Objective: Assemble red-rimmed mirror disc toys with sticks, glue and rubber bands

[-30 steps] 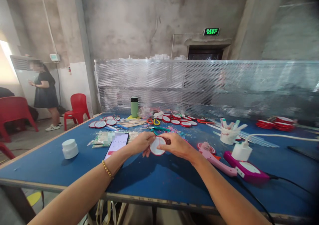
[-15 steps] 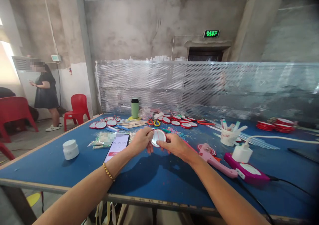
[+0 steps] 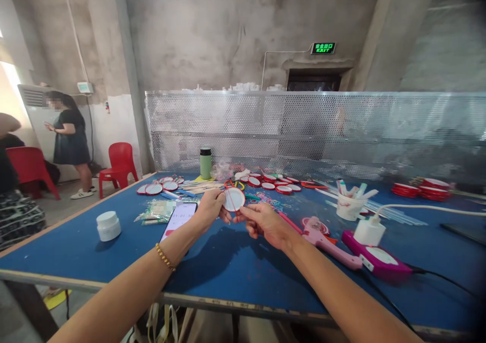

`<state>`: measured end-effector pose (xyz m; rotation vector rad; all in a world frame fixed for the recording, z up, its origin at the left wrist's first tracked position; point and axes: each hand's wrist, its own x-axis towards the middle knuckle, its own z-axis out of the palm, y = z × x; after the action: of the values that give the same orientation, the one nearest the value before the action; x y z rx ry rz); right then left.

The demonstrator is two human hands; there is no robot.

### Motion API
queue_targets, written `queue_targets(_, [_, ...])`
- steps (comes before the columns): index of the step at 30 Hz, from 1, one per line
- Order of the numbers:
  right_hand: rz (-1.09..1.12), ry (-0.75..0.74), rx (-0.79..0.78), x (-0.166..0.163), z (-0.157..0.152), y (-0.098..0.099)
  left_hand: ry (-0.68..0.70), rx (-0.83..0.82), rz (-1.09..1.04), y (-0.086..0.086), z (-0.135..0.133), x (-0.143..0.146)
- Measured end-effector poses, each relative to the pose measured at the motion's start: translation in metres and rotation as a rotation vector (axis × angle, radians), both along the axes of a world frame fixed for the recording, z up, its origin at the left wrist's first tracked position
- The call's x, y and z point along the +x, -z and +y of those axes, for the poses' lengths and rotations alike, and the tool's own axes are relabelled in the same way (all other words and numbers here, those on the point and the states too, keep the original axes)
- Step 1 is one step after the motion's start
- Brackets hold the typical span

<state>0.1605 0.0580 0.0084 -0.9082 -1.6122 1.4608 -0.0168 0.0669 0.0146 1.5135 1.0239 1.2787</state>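
Observation:
A round white disc (image 3: pixel 232 200) with a red rim is held up above the table, its white face towards me. A thin red line crosses that face from top to bottom. My left hand (image 3: pixel 212 206) grips the disc by its left edge, with fingers behind and under it. At the lower right rim, my right hand (image 3: pixel 261 221) has thumb and index finger pinched together, the other fingers curled. Whether this pinch holds the rim or a thin strand cannot be made out. Under my left wrist side lies a phone (image 3: pixel 181 216) with a timer on its screen.
Several similar red-rimmed discs (image 3: pixel 283 188) lie towards the back, with more stacked at the right (image 3: pixel 433 190). A pink glue gun (image 3: pixel 330 249), a purple box with a white plug (image 3: pixel 375 262), a cup of pens (image 3: pixel 349 206) and a white jar (image 3: pixel 108 226) stand around. Cables run right.
The disc has moved slightly left and up, tilting more towards me. My right hand has slid from its right side down to the lower rim. Another person has appeared at the far left.

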Motion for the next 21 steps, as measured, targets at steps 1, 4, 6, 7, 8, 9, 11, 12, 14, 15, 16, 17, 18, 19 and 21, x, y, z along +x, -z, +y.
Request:
queue_targets(1, [-0.005,-0.001,0.000,-0.0002,0.0001,0.0005,-0.003,0.002,-0.001,0.0002,0.0001,0.0000])
queue_targets(4, [-0.007,-0.002,0.012,-0.0007,0.0009,0.0019,-0.016,0.006,-0.003,0.0004,0.0003,0.0001])
queue_targets(6, [-0.007,-0.004,0.019,-0.0007,0.0018,0.0026,-0.022,0.004,-0.002,0.0002,0.0004,0.0001])
queue_targets(7, [-0.007,-0.009,0.021,-0.0006,0.0022,0.0028,-0.023,0.003,-0.001,0.0002,0.0004,0.0001])
queue_targets(8, [-0.009,-0.013,0.022,-0.0005,0.0027,0.0030,-0.023,0.001,0.002,0.0001,0.0005,0.0001])
queue_targets(9, [-0.012,-0.017,0.025,-0.0004,0.0031,0.0032,-0.022,0.000,0.004,0.0001,0.0005,0.0001])
queue_targets(11, [-0.015,-0.021,0.037,-0.0003,0.0037,0.0037,-0.020,0.000,0.010,0.0002,0.0004,0.0003])
queue_targets(12, [-0.017,-0.021,0.044,-0.0002,0.0039,0.0039,-0.018,0.000,0.012,0.0003,0.0002,0.0004])
queue_targets(14, [-0.019,-0.020,0.053,-0.0002,0.0041,0.0044,-0.016,0.002,0.017,0.0005,-0.0002,0.0007])
queue_targets(15, [-0.018,-0.022,0.055,-0.0002,0.0042,0.0047,-0.015,0.003,0.019,0.0006,-0.0004,0.0008])
queue_targets(16, [-0.016,-0.022,0.057,-0.0001,0.0043,0.0049,-0.014,0.003,0.020,0.0005,-0.0006,0.0009])
queue_targets(17, [-0.014,-0.022,0.057,0.0000,0.0044,0.0050,-0.012,0.003,0.021,0.0005,-0.0008,0.0010])
queue_targets(18, [-0.013,-0.021,0.058,0.0000,0.0045,0.0050,-0.011,0.003,0.022,0.0004,-0.0009,0.0010])
queue_targets(19, [-0.013,-0.019,0.059,0.0001,0.0045,0.0050,-0.010,0.003,0.022,0.0002,-0.0010,0.0010])
queue_targets(21, [-0.017,-0.015,0.061,0.0000,0.0042,0.0043,-0.010,0.001,0.023,0.0000,-0.0009,0.0010])
